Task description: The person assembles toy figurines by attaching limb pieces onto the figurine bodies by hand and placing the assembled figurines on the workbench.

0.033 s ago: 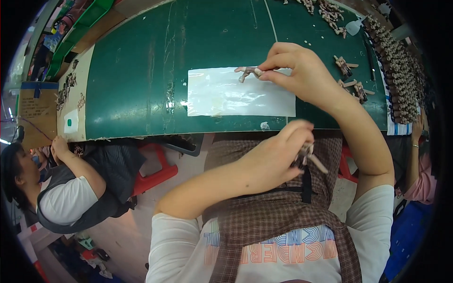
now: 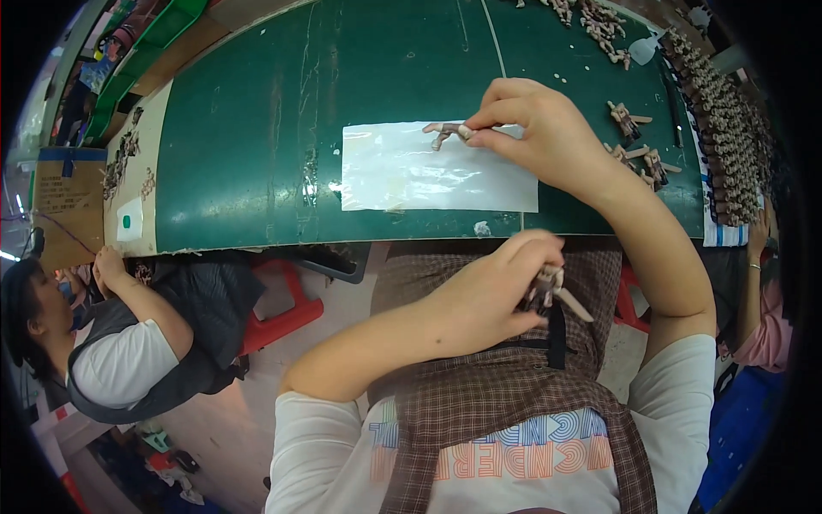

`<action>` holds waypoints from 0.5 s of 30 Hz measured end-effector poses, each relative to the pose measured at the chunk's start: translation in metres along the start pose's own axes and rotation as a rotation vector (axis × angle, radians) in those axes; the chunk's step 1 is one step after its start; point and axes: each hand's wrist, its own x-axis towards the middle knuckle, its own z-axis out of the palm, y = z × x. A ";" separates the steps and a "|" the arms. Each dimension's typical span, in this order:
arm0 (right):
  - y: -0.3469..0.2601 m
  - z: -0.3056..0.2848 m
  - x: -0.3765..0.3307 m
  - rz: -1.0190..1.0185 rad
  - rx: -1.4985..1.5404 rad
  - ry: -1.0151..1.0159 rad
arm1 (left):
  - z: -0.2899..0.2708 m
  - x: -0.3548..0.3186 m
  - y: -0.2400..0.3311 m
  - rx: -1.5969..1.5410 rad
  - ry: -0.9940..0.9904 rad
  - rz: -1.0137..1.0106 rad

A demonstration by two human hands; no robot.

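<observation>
Nothing has visibly shifted against the earlier frame: both hands and the small part sit in the same places. The right hand (image 2: 548, 137) reaches out over the green tabletop (image 2: 257, 128), its thumb and forefinger pinched shut on 1 end of a small brown plastic part (image 2: 445, 132), the other fingers curled loosely. That part lies over the upper edge of a clear plastic sheet (image 2: 428, 180) spread flat on the tabletop; its long axis runs roughly left to right, the free end pointing to the person's left. The left hand (image 2: 488, 295) hangs below the tabletop edge, above the checked apron (image 2: 505, 394), closed around a small tool (image 2: 552, 291) whose pale tip sticks out toward the right. More brown parts (image 2: 638, 146) lie scattered just right of the right hand, and a dense row of them (image 2: 723, 111) lines the far right side.
</observation>
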 end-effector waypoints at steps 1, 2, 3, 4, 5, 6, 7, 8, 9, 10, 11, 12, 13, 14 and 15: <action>0.000 0.006 0.002 -0.090 -0.097 0.026 | -0.001 -0.008 -0.002 -0.068 0.006 -0.031; -0.002 0.009 0.003 -0.032 -0.119 -0.011 | -0.004 -0.016 -0.002 -0.119 0.008 -0.118; -0.003 0.013 0.005 -0.038 -0.116 -0.014 | -0.007 -0.023 0.000 -0.169 0.014 -0.205; -0.004 0.016 0.006 -0.056 -0.175 -0.008 | -0.010 -0.030 -0.002 -0.216 0.044 -0.233; -0.005 0.018 0.007 -0.073 -0.234 -0.001 | -0.011 -0.036 -0.004 -0.216 0.048 -0.233; -0.008 0.020 0.008 -0.076 -0.233 -0.002 | -0.012 -0.043 -0.007 -0.332 0.088 -0.240; -0.010 0.021 0.009 -0.081 -0.260 0.004 | -0.013 -0.048 -0.008 -0.449 0.127 -0.246; -0.011 0.021 0.010 -0.085 -0.288 0.012 | -0.015 -0.052 -0.009 -0.505 0.121 -0.257; -0.011 0.021 0.009 -0.086 -0.288 0.011 | -0.018 -0.055 -0.008 -0.506 0.122 -0.257; -0.009 0.020 0.008 -0.094 -0.295 0.006 | -0.021 -0.057 -0.007 -0.551 0.173 -0.250; -0.008 0.018 0.006 -0.101 -0.303 0.002 | -0.022 -0.058 -0.007 -0.595 0.223 -0.242; -0.008 0.016 0.003 -0.101 -0.303 0.001 | -0.021 -0.057 -0.008 -0.671 0.299 -0.200; -0.010 0.015 -0.001 -0.049 -0.272 0.051 | -0.022 -0.056 -0.008 -0.656 0.374 -0.186; -0.012 0.013 -0.006 0.004 -0.241 0.102 | -0.024 -0.056 -0.009 -0.640 0.402 -0.183; -0.016 0.012 -0.010 0.004 -0.241 0.102 | -0.026 -0.055 -0.011 -0.623 0.431 -0.179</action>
